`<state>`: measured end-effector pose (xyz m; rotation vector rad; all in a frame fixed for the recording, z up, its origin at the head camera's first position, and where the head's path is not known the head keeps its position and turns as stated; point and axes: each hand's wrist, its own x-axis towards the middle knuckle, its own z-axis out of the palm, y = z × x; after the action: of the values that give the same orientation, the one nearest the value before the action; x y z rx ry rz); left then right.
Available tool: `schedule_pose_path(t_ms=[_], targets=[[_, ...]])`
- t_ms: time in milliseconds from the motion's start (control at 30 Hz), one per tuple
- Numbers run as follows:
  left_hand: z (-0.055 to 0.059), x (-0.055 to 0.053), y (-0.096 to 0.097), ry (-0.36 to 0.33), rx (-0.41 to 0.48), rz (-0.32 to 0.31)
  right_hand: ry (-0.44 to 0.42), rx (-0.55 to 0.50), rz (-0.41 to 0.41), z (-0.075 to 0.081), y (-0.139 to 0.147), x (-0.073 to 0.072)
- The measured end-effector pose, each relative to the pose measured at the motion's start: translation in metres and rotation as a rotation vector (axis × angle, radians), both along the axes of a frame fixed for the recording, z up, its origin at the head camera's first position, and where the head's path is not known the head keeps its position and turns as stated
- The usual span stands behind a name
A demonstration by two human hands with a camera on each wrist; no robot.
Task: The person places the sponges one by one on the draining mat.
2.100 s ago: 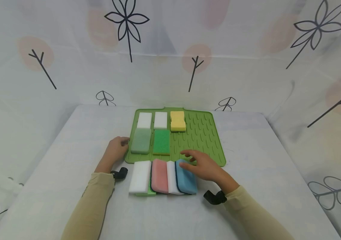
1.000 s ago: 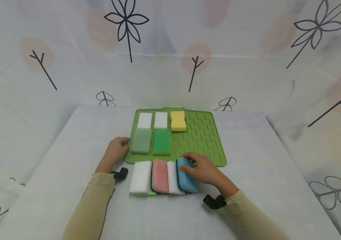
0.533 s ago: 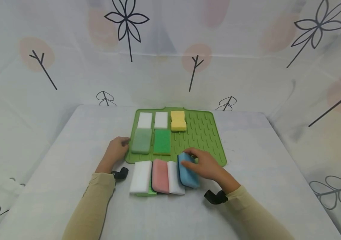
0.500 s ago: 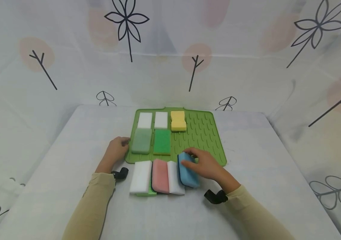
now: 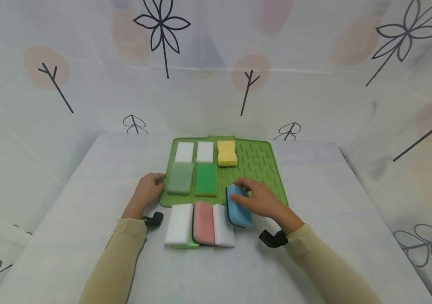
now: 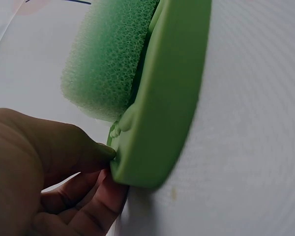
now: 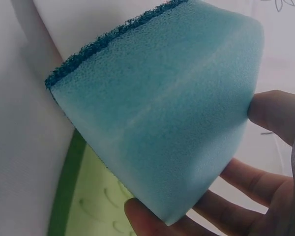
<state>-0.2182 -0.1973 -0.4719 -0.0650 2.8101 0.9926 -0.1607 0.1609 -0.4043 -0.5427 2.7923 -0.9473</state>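
My right hand holds a blue sponge with a dark blue scouring layer. Thumb and fingers grip its sides in the right wrist view. The sponge is tilted over the near edge of a ribbed green mat. At the mat's left edge, my left hand pinches the rim between thumb and fingers, seen close in the left wrist view. Beside that hand lies a pale green sponge. A bright green scouring sponge, two white sponges and a yellow wavy-sided sponge also lie on the mat.
In front of the mat, a leaning row holds a white sponge, a light green one mostly hidden beneath it, a pink one and another white sponge. The white-covered table meets patterned cloth at its back and sides.
My right hand has taken hold of the blue sponge at the row's right end and moved it forward, away from the white sponge, toward the mat. My left hand has stayed in place.
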Motion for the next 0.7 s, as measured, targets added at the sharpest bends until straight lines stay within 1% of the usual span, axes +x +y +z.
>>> schedule_pose_path(t_ms=[300,400,633,700], targets=[[-0.001,0.001,-0.001,0.012,0.0,-0.005,0.014,0.014,0.0,0.004,0.0,-0.014],[-0.001,0.001,-0.001,0.009,0.001,-0.001,0.008,0.017,-0.008,0.005,0.0,-0.018],[0.001,0.002,0.0,0.031,-0.006,-0.008,-0.017,0.029,-0.018,0.006,-0.002,-0.03],[0.001,0.002,0.0,0.029,-0.004,-0.002,-0.027,0.033,-0.022,0.006,-0.002,-0.033]])
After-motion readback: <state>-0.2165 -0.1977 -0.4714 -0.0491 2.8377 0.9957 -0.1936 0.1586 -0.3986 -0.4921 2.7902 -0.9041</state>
